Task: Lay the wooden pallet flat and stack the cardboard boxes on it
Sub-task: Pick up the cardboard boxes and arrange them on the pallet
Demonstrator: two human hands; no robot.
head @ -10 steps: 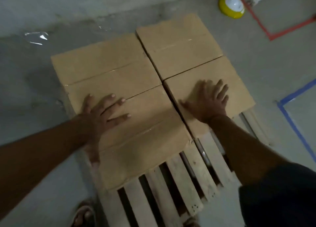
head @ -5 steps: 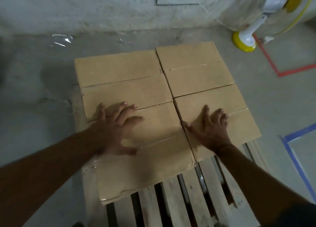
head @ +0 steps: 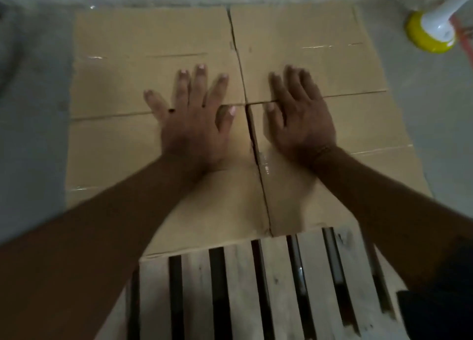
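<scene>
Now both palms lie flat, fingers spread: left hand (head: 194,124) and right hand (head: 299,119) press cardboard boxes (head: 153,45) atop the wooden pallet (head: 243,288), seemingly to square them together.

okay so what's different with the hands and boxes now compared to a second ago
Both hands have slid inward: the left hand and right hand now lie flat on either side of the centre seam, no longer spread apart. Nothing was grasped or let go. The four cardboard boxes remain together on the wooden pallet.
</scene>
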